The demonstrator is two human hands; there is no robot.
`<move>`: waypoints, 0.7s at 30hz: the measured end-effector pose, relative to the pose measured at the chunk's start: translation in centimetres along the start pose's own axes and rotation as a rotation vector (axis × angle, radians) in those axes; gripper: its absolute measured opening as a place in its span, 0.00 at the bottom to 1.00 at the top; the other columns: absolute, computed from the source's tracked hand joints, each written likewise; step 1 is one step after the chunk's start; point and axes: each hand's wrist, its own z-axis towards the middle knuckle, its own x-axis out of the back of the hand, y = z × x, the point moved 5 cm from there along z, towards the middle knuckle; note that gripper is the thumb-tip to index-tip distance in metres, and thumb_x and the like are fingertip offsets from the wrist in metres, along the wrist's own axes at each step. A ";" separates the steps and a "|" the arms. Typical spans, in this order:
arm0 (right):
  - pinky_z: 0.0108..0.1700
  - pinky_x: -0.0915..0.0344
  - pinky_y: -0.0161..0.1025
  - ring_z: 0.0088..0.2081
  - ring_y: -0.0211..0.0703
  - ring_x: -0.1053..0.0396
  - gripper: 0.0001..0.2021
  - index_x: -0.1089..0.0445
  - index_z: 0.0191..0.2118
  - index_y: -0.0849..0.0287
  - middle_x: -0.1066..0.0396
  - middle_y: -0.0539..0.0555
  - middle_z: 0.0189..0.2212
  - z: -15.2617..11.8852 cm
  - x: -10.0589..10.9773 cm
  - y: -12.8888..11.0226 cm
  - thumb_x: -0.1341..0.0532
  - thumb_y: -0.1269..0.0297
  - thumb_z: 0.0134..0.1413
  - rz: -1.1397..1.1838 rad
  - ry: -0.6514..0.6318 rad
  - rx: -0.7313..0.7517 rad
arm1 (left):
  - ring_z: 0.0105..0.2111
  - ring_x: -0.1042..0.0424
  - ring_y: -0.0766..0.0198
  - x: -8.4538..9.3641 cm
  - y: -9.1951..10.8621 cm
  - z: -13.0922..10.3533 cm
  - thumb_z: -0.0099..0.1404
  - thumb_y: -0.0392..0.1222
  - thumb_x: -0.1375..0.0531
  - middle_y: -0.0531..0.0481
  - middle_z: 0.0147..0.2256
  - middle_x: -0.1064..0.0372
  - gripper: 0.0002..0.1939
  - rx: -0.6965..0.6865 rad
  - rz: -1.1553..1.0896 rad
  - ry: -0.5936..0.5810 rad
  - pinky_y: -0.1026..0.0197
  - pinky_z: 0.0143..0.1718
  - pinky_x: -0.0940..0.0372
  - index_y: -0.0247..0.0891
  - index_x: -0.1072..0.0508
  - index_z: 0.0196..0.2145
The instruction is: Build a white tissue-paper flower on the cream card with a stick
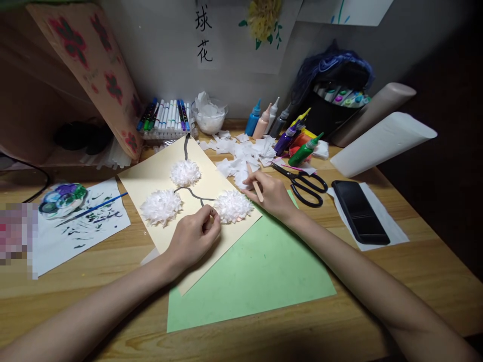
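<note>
In the head view, my right hand point(270, 193) holds a wooden craft stick point(258, 190) between its fingers, above the right edge of a cream sheet of paper point(206, 246). My left hand point(196, 232) rests over the sheet with fingers curled together, beside the right-hand white tissue-paper flower point(234, 206); whether a small thing is pinched there is hidden. Two more tissue flowers, one upper point(185, 173) and one left point(161, 206), sit on the sheet. Dark painted lines run between them. A green sheet point(252, 276) lies beneath the cream one.
Torn tissue pieces point(241, 153) spread behind the sheet. Black scissors point(307, 186), paint bottles point(285, 140) and a phone point(360, 211) lie to the right. A paint palette point(63, 200) and blue brush point(94, 207) are at left; markers point(168, 115) and a tissue bowl point(210, 118) stand behind.
</note>
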 end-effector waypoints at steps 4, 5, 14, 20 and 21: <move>0.31 0.38 0.36 0.29 0.43 0.29 0.02 0.34 0.33 0.59 0.27 0.54 0.28 0.1 -0.1 -0.4 0.40 0.70 0.52 -0.098 0.030 0.002 | 0.19 0.45 0.71 0.0 0.0 0.0 0.64 0.42 0.49 0.59 0.18 0.47 0.08 0.000 -0.006 0.002 0.67 0.24 0.49 0.38 0.36 0.29; 0.30 0.38 0.35 0.28 0.42 0.29 0.01 0.34 0.32 0.59 0.27 0.53 0.27 0.1 0.1 -0.4 0.41 0.70 0.52 -0.102 0.043 -0.006 | 0.19 0.45 0.71 0.0 0.0 0.0 0.64 0.42 0.49 0.59 0.18 0.47 0.08 0.002 -0.007 0.000 0.67 0.24 0.49 0.38 0.36 0.29; 0.34 0.31 0.37 0.31 0.42 0.26 0.02 0.33 0.33 0.59 0.25 0.53 0.30 -0.7 0.8 0.2 0.41 0.69 0.52 0.095 0.078 -0.094 | 0.19 0.46 0.71 0.0 -0.1 0.0 0.64 0.42 0.49 0.60 0.18 0.48 0.08 0.010 -0.023 0.007 0.67 0.24 0.50 0.38 0.36 0.29; 0.34 0.30 0.36 0.33 0.43 0.25 0.04 0.34 0.34 0.58 0.25 0.54 0.32 -0.8 1.1 -0.2 0.39 0.68 0.50 0.061 0.093 0.002 | 0.19 0.46 0.72 0.0 -0.1 -0.1 0.64 0.41 0.49 0.60 0.18 0.48 0.07 0.003 -0.023 0.009 0.67 0.24 0.50 0.37 0.36 0.29; 0.34 0.30 0.37 0.33 0.43 0.25 0.05 0.34 0.34 0.58 0.25 0.54 0.32 -0.9 1.0 -0.3 0.38 0.68 0.50 0.038 0.068 0.023 | 0.19 0.46 0.72 0.0 -0.1 -0.1 0.64 0.41 0.49 0.60 0.18 0.48 0.07 0.002 -0.022 0.008 0.67 0.24 0.50 0.37 0.36 0.29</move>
